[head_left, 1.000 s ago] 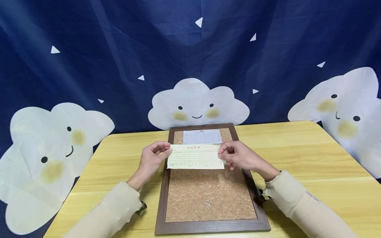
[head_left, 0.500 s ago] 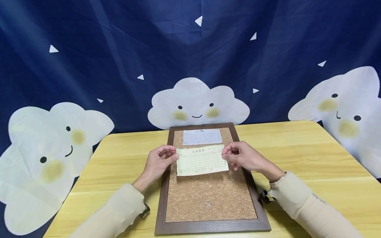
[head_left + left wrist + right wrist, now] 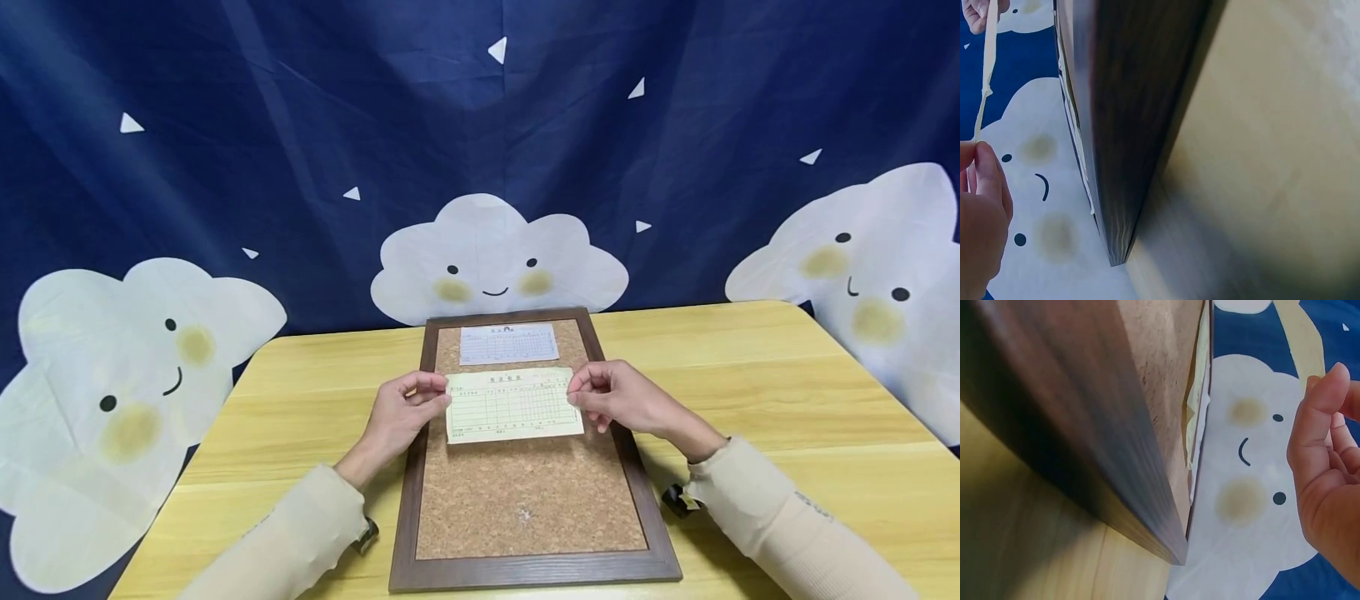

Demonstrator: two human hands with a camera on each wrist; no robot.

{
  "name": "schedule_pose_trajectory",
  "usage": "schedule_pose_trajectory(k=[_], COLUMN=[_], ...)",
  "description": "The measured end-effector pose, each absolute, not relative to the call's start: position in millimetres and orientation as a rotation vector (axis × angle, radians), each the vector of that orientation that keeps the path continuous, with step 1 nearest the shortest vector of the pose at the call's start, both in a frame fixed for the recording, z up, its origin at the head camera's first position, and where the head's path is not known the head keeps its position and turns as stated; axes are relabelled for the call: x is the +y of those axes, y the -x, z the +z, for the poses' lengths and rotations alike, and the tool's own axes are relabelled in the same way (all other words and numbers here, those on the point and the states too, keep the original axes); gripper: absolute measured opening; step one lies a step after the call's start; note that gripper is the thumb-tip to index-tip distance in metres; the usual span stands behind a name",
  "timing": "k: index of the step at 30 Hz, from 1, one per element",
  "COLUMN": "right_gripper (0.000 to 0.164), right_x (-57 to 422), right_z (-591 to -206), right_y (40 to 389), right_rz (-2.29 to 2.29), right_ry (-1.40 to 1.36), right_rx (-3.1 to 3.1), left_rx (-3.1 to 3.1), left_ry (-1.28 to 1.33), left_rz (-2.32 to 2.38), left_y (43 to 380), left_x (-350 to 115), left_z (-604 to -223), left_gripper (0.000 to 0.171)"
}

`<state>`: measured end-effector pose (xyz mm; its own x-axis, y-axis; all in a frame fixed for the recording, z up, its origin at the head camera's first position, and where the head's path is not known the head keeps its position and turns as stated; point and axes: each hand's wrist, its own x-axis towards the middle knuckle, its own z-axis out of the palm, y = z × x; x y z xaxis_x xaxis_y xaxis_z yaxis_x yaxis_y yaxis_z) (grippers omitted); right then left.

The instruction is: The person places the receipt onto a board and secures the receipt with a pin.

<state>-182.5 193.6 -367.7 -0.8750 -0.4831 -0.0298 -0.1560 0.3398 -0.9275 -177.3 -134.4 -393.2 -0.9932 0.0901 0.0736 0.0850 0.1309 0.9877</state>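
Note:
A pale yellow-green printed form (image 3: 510, 408) is stretched flat between both hands, over the middle of the corkboard (image 3: 525, 492). My left hand (image 3: 401, 414) pinches its left edge between thumb and fingers. At the opposite edge, my right hand (image 3: 618, 396) pinches it the same way. In both wrist views the form (image 3: 988, 69) appears nearly edge-on, apart from the board. Farther up the cork lies a bluish-white printed form (image 3: 508, 344). Another pale yellow paper (image 3: 1195, 412) shows against the cork in the right wrist view; the held form seems to hide it from the head camera.
The board's dark brown wooden frame (image 3: 536, 573) rests on a light wooden table (image 3: 750, 375). A small pale worn patch (image 3: 525, 517) marks the lower cork. Behind the table hangs a navy curtain (image 3: 420, 100) with smiling white clouds.
Both hands have brought the pale yellow-green form slightly toward me and to the right, uncovering more of the bluish-white form. Tilted half a second ago, it now hangs nearly level.

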Motion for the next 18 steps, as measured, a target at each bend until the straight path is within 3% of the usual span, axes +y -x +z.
schedule_pose_trajectory(k=[18], right_gripper=[0.012], right_x=[201.2], right_z=[-377.4], right_y=[177.9], right_rz=[-1.505], right_ry=[0.582], right_rx=[2.247], left_rx=[2.520], left_ry=[-0.270], left_rz=[1.942], left_y=[169.2], left_x=[-131.1], left_z=[-397.2], left_gripper=[0.022])
